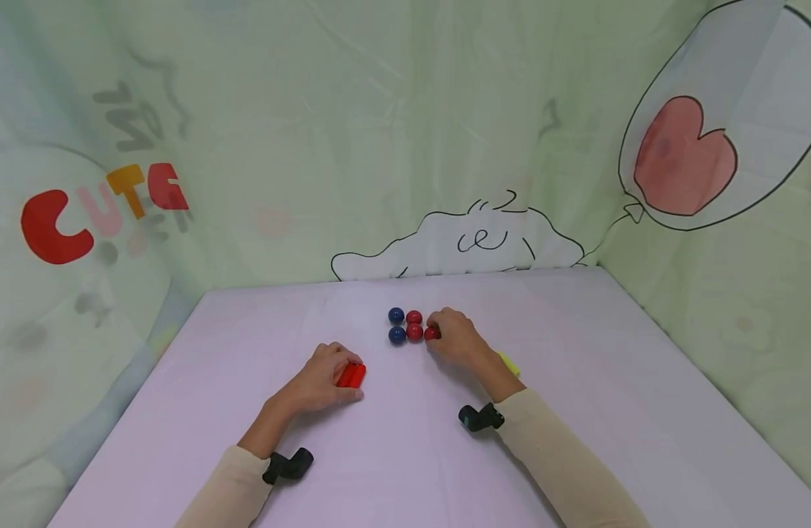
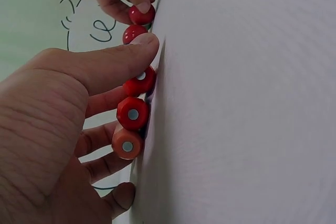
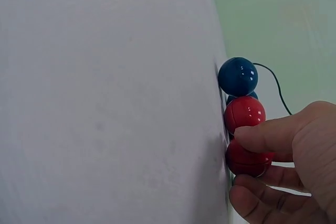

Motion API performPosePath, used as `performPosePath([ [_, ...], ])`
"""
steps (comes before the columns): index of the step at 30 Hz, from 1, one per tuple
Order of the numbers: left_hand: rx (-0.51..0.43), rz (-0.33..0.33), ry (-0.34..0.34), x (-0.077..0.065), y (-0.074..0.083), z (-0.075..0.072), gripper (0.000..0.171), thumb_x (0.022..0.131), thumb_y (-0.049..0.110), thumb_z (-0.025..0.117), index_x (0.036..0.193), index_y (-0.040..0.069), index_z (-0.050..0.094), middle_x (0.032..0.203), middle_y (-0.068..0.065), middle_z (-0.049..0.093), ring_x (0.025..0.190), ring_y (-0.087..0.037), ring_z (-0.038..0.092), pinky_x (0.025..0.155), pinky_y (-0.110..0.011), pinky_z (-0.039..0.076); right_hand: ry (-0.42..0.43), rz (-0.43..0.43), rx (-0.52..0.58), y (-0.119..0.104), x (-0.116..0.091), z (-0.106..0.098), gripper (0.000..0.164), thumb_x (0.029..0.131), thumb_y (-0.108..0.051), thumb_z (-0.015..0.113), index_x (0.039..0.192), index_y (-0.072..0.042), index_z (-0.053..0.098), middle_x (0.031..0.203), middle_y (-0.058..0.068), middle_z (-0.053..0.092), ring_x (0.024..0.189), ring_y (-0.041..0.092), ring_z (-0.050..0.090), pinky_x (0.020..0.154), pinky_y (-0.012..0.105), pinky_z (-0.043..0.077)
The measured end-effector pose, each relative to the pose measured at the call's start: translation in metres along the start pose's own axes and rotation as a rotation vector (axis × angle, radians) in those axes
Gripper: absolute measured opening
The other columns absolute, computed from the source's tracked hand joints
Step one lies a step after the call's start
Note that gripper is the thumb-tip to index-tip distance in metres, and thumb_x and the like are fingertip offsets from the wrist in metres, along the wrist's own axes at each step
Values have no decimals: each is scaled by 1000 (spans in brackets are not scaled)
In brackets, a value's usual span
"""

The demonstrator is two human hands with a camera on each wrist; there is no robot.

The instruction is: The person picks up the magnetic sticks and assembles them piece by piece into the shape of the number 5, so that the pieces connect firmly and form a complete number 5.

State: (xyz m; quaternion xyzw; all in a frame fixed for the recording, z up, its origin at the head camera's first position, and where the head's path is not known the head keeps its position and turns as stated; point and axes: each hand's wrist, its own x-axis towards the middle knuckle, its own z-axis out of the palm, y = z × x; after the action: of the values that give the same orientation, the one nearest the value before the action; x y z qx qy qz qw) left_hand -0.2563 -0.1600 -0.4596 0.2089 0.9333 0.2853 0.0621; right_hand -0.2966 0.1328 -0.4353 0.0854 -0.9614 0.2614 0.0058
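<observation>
My left hand [image 1: 323,378] is curled round a row of short rods [image 1: 357,376] lying side by side on the table. Two red rods [image 2: 132,113] and an orange rod [image 2: 127,146] show round grey ends in the left wrist view, the thumb over the far one and the fingers behind. Further back, my right hand [image 1: 457,339] pinches a red ball [image 1: 432,334] between thumb and fingers. That ball sits at the right end of a cluster, beside two other red balls [image 1: 414,333] and two dark blue balls [image 1: 397,335], set in two short rows.
A yellow-green piece [image 1: 509,364] lies partly hidden behind the right wrist. The white tabletop [image 1: 392,455] ends at a hanging printed curtain [image 1: 280,147] at the back and sides. Each wrist carries a black camera mount [image 1: 288,466].
</observation>
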Motion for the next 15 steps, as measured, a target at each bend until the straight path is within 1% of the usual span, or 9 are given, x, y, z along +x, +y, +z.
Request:
performPosePath([
  [5,-8,-1,-9,1,2,-1,50,80,34,86,123,24,65,124,4,55,115,-18,44,86,-37,51,-6,17,6,-2,-1,1,36,90,-13,75,124,-4,66,110,10,62,101,25,57,92,40,55],
  [11,-8,6,-11,3,2,-1,51,78,38,87,122,24,66,126,2,55,118,-20,45,87,-39,54,-2,30,22,-2,-3,3,40,90,-13,76,127,-5,64,115,10,63,104,25,58,94,40,54],
  [15,-9,5,2,4,5,-3,52,78,39,87,123,24,65,130,0,55,122,-22,45,89,-41,55,10,13,36,-2,-6,3,41,90,-13,75,129,-6,64,119,10,64,107,25,58,96,41,53],
])
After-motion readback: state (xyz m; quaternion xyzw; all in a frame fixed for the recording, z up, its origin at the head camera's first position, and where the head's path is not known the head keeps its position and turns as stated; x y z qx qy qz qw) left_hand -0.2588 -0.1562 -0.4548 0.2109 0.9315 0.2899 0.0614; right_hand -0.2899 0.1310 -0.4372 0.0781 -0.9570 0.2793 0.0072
